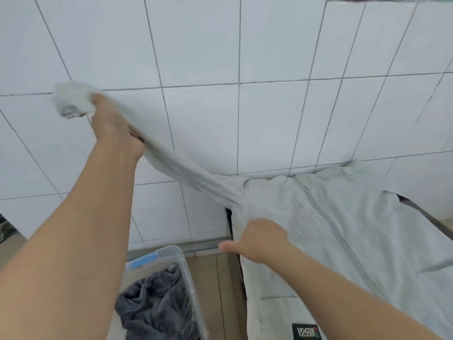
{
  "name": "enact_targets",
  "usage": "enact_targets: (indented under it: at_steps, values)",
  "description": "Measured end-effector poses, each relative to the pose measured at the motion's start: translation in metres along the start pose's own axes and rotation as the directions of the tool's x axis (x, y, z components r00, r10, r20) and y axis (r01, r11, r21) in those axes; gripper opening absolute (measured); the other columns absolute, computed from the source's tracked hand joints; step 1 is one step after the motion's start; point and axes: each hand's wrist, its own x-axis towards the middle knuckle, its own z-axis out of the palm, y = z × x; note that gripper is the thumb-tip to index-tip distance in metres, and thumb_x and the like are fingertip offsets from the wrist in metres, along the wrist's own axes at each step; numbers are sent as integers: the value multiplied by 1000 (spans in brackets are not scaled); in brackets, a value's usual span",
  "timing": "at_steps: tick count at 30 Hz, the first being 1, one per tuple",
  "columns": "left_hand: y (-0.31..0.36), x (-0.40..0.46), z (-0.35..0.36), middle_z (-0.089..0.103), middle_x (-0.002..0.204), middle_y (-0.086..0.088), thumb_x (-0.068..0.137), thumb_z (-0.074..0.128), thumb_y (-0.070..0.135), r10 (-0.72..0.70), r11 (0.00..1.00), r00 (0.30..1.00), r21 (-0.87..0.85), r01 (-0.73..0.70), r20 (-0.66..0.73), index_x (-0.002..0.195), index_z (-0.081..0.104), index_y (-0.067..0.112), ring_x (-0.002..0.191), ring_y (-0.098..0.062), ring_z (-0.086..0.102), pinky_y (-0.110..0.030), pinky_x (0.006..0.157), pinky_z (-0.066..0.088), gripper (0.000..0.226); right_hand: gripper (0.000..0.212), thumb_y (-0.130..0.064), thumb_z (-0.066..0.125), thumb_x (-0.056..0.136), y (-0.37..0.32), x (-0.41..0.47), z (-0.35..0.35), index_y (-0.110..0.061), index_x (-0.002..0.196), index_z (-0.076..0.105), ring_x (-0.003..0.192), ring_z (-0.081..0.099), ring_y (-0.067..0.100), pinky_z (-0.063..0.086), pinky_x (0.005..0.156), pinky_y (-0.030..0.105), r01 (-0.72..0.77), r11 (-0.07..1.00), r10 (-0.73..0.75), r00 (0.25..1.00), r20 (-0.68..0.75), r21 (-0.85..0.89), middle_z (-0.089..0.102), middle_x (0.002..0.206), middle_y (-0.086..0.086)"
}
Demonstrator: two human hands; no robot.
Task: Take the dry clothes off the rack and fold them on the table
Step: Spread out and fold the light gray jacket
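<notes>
Pale grey-green zip-front jacket (343, 229) of soft knit fabric lies face up on the table (426, 217), its body spread flat against the white tiled wall (220, 57), zipper running down the middle and a black "VOGUE" label (306, 331) showing near the lower edge. The garment is therefore off the rack and the folding stage is in progress but not finished. The person's left hand (115, 123) is raised out to the side, fingers curled tightly round the cuff end of one sleeve (176, 165), which is drawn taut in a straight line from the shoulder. The person's right hand (259, 239) rests on the jacket at the shoulder seam, thumb spread and palm pressing the fabric down at the table edge; its fingertips are hidden under the palm, so it reads as pressing rather than gripping. Judged from this layout, the sleeve is straightened in preparation for laying it across the body; no fold is yet made. Below, on the floor, a clear plastic storage bin (181, 256) holds crumpled dark grey cloth (157, 305), unfolded. The rack itself is not identifiable in view, so the count of garments remaining cannot be determined.
</notes>
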Motion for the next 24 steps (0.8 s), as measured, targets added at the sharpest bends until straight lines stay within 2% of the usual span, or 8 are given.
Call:
enact_targets:
  at_steps: [4,7,9,12,14,17,19,24]
  values:
    - [12,-36,53,58,92,8,100,28,52,-7,942,992,333,-36,125,87,47,26,88,-11,62,-33,87,55,35,11,-9,51,89,3,-11,30,-12,78,50,94,56,23,42,74,28,12,1000,-12,999,50,-3,52,86,1]
    - [13,-61,98,63,89,2,102,29,50,-43,959,954,281,-44,297,85,48,19,81,-16,66,-36,71,59,39,15,-10,48,91,29,-12,13,-11,76,48,87,57,22,46,73,25,-13,972,0,998,58,234,57,91,7]
    - [5,-80,139,64,90,-5,102,31,46,-51,982,904,185,-31,425,86,48,15,82,-23,67,-43,72,60,39,13,-8,49,89,53,-21,-5,-8,76,48,73,56,20,49,64,22,-98,804,50,994,98,586,53,80,6]
    - [-34,-116,214,65,102,-11,103,37,40,-85,991,753,135,-6,653,113,50,8,94,-27,66,-48,85,56,36,10,4,45,84,97,-36,-20,-4,82,51,64,59,19,58,62,31,-200,383,99,979,175,902,54,76,9]
    - [-78,-143,252,56,132,-6,100,47,36,-196,950,581,300,-87,790,140,35,14,119,-23,55,-45,103,45,47,17,11,42,81,130,-40,-20,-3,78,52,57,56,21,56,56,33,-231,163,171,964,203,959,53,70,11]
    - [-145,-173,257,35,151,6,92,63,34,-427,758,356,544,-359,831,151,23,23,130,-13,39,-34,110,32,72,25,17,37,79,171,-39,-4,0,70,52,48,48,21,49,49,30,-272,33,345,906,245,962,49,55,7]
    - [-181,-170,246,34,151,2,91,65,32,-519,642,374,639,-423,769,151,26,18,127,-15,42,-29,108,35,73,26,18,36,80,185,-38,5,0,71,52,47,45,20,44,43,25,-302,83,401,883,246,950,47,54,7]
    - [-229,-123,170,57,114,-8,90,66,24,-574,167,648,846,-506,501,109,55,6,105,-25,60,-38,94,52,29,21,-1,32,88,188,-24,22,-8,97,49,74,45,24,36,48,28,-307,382,491,867,90,872,47,85,8]
